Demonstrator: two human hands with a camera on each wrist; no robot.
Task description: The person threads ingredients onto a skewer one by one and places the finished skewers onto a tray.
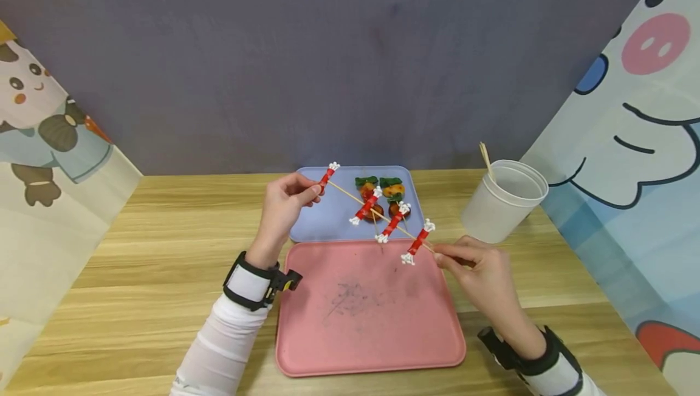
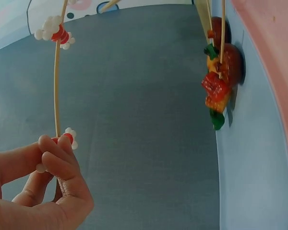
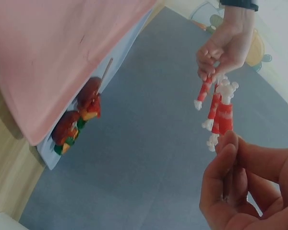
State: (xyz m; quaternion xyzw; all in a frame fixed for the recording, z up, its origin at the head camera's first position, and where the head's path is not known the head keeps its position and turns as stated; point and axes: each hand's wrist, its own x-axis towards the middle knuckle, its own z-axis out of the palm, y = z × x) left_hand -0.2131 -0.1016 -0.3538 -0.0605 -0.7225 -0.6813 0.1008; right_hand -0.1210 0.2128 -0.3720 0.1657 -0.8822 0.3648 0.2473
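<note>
A thin wooden skewer spans the space between my hands above the trays. Three red pieces with white knobbly ends, like crab sticks, sit crosswise along its right half. My left hand pinches a similar red piece at the skewer's left end; in the left wrist view the fingers hide where the two meet. Near the opposite end, my right hand pinches the skewer between thumb and fingers, close to the last red piece.
A blue tray at the back carries skewered food pieces in brown, orange and green. Nearer lies a pink tray with dark scuff marks. At the right stands a white tub holding bare sticks. A grey wall rises behind.
</note>
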